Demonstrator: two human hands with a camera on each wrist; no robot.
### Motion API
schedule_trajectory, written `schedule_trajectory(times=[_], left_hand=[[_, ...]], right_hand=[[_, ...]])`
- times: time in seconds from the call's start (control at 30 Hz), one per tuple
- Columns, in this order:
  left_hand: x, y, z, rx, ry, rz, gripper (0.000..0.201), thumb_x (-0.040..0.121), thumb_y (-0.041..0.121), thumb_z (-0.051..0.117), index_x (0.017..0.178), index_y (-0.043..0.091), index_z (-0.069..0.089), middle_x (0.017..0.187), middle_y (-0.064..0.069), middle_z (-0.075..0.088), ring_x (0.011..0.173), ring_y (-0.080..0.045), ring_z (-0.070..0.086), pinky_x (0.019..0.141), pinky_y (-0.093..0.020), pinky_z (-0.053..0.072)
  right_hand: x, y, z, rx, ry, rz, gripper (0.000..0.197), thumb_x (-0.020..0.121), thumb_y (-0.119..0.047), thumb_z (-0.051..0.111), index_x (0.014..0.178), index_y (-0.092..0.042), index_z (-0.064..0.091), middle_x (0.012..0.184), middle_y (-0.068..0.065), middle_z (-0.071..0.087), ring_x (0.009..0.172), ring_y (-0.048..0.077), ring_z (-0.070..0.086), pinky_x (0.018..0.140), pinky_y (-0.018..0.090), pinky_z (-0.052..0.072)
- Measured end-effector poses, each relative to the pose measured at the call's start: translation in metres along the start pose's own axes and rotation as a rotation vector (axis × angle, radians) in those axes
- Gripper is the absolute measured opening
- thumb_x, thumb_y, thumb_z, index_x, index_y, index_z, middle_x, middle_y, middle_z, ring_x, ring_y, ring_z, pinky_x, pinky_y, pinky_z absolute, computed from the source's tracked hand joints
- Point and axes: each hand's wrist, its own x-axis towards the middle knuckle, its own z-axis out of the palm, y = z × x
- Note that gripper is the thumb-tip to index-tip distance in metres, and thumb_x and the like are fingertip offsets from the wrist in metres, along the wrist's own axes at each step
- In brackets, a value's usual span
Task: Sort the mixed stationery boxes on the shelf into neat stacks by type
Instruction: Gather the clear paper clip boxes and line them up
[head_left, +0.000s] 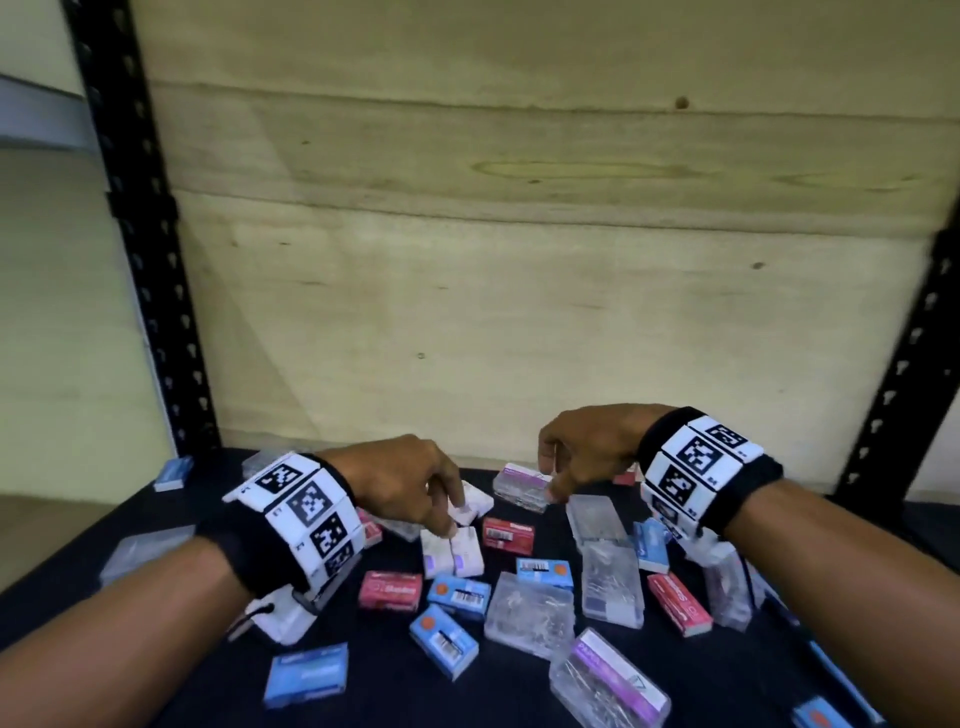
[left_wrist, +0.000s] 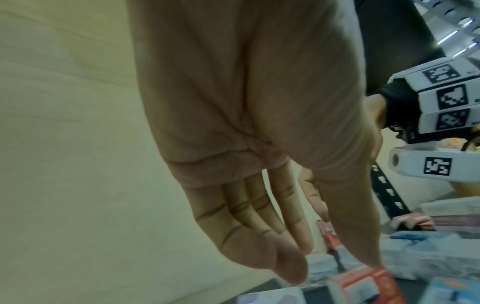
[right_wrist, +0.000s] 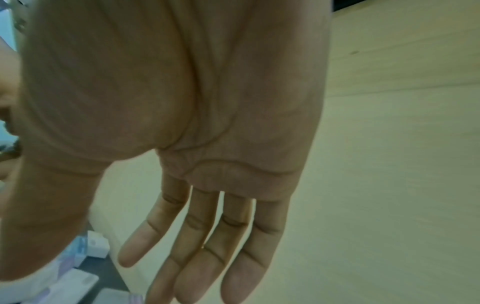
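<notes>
Small stationery boxes lie mixed on the black shelf (head_left: 363, 696): red ones (head_left: 508, 534), blue ones (head_left: 460, 596), white ones (head_left: 452, 553) and clear plastic cases (head_left: 530, 613). My left hand (head_left: 447, 514) hangs palm-down over the white boxes. Its fingers (left_wrist: 293, 228) are loose and hold nothing, and I cannot tell whether they touch. My right hand (head_left: 553, 483) hovers above a clear case with a purple label (head_left: 522, 486). Its fingers (right_wrist: 197, 242) are straight and empty.
A pale wooden back panel (head_left: 519, 260) closes the shelf behind the boxes. Black perforated uprights stand at the left (head_left: 145, 234) and right (head_left: 904, 374). A lone blue box (head_left: 174, 473) lies at the back left. Another purple-labelled clear case (head_left: 608, 680) sits near the front.
</notes>
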Motion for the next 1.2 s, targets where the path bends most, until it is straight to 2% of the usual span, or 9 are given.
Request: schedule_trajectory(times=[0.2, 0.33, 0.47, 0.53, 0.63, 0.8, 0.93, 1.03, 1.2], left_hand=[[-0.047, -0.082, -0.023, -0.044, 0.095, -0.219, 0.028, 0.080, 0.042, 0.074, 0.105, 0.031, 0.068, 0.096, 0.018, 0.069, 0.085, -0.001, 0.063, 0.075, -0.018, 0.047], [-0.077, -0.140, -0.032, -0.056, 0.168, -0.385, 0.027, 0.080, 0.045, 0.073, 0.100, 0.027, 0.072, 0.094, 0.015, 0.069, 0.083, 0.001, 0.061, 0.072, -0.017, 0.046], [-0.098, -0.199, -0.035, -0.039, 0.192, -0.556, 0.022, 0.084, 0.045, 0.069, 0.093, 0.026, 0.070, 0.096, 0.009, 0.067, 0.091, -0.009, 0.061, 0.082, -0.025, 0.049], [-0.104, -0.224, -0.033, -0.021, 0.183, -0.624, 0.021, 0.084, 0.045, 0.068, 0.092, 0.026, 0.070, 0.100, 0.007, 0.067, 0.092, -0.011, 0.061, 0.081, -0.025, 0.048], [-0.107, -0.254, -0.028, -0.022, 0.159, -0.688, 0.027, 0.085, 0.047, 0.066, 0.101, 0.025, 0.069, 0.109, 0.005, 0.066, 0.098, -0.015, 0.060, 0.086, -0.027, 0.049], [-0.092, -0.277, -0.019, 0.020, 0.143, -0.740, 0.059, 0.080, 0.065, 0.062, 0.122, 0.023, 0.059, 0.116, 0.001, 0.060, 0.106, -0.019, 0.056, 0.092, -0.033, 0.048], [-0.074, -0.277, -0.018, 0.064, 0.122, -0.769, 0.072, 0.076, 0.072, 0.060, 0.120, 0.015, 0.060, 0.114, -0.003, 0.063, 0.103, -0.023, 0.060, 0.089, -0.035, 0.051], [-0.064, -0.278, -0.015, 0.067, 0.110, -0.790, 0.071, 0.077, 0.070, 0.061, 0.121, 0.014, 0.058, 0.118, -0.005, 0.061, 0.103, -0.023, 0.059, 0.086, -0.034, 0.051], [-0.061, -0.278, -0.016, 0.060, 0.126, -0.796, 0.055, 0.080, 0.052, 0.070, 0.117, 0.012, 0.061, 0.117, -0.006, 0.061, 0.103, -0.023, 0.060, 0.085, -0.031, 0.051]], right_hand=[[0.055, -0.069, -0.010, -0.033, 0.028, -0.157, 0.039, 0.086, -0.050, 0.068, 0.116, -0.027, 0.058, 0.116, -0.008, 0.063, 0.103, 0.018, 0.059, 0.092, 0.035, 0.048], [0.089, -0.120, -0.015, -0.014, 0.044, -0.289, 0.036, 0.091, -0.045, 0.065, 0.119, -0.024, 0.057, 0.120, -0.005, 0.062, 0.105, 0.019, 0.058, 0.087, 0.032, 0.045], [0.127, -0.172, -0.021, -0.009, 0.067, -0.408, 0.032, 0.092, -0.043, 0.064, 0.118, -0.026, 0.058, 0.121, -0.004, 0.060, 0.103, 0.018, 0.058, 0.089, 0.034, 0.048], [0.144, -0.194, -0.023, -0.021, 0.068, -0.451, 0.032, 0.093, -0.041, 0.064, 0.120, -0.025, 0.058, 0.121, -0.004, 0.060, 0.103, 0.018, 0.059, 0.088, 0.033, 0.048], [0.167, -0.224, -0.027, -0.055, 0.064, -0.503, 0.034, 0.093, -0.039, 0.064, 0.123, -0.023, 0.058, 0.124, -0.002, 0.061, 0.105, 0.018, 0.059, 0.090, 0.033, 0.049], [0.202, -0.258, -0.028, -0.142, 0.028, -0.491, 0.045, 0.087, -0.040, 0.068, 0.127, -0.024, 0.056, 0.127, -0.001, 0.059, 0.106, 0.021, 0.059, 0.091, 0.035, 0.049], [0.218, -0.268, -0.022, -0.172, 0.000, -0.447, 0.060, 0.076, -0.048, 0.076, 0.127, -0.027, 0.054, 0.123, -0.001, 0.058, 0.103, 0.022, 0.058, 0.091, 0.041, 0.052], [0.223, -0.272, -0.019, -0.217, 0.002, -0.448, 0.062, 0.073, -0.048, 0.081, 0.125, -0.024, 0.056, 0.120, -0.002, 0.059, 0.102, 0.022, 0.058, 0.089, 0.039, 0.052], [0.225, -0.276, -0.017, -0.264, 0.010, -0.448, 0.062, 0.073, -0.044, 0.082, 0.125, -0.022, 0.057, 0.123, 0.000, 0.060, 0.105, 0.023, 0.058, 0.080, 0.032, 0.048]])
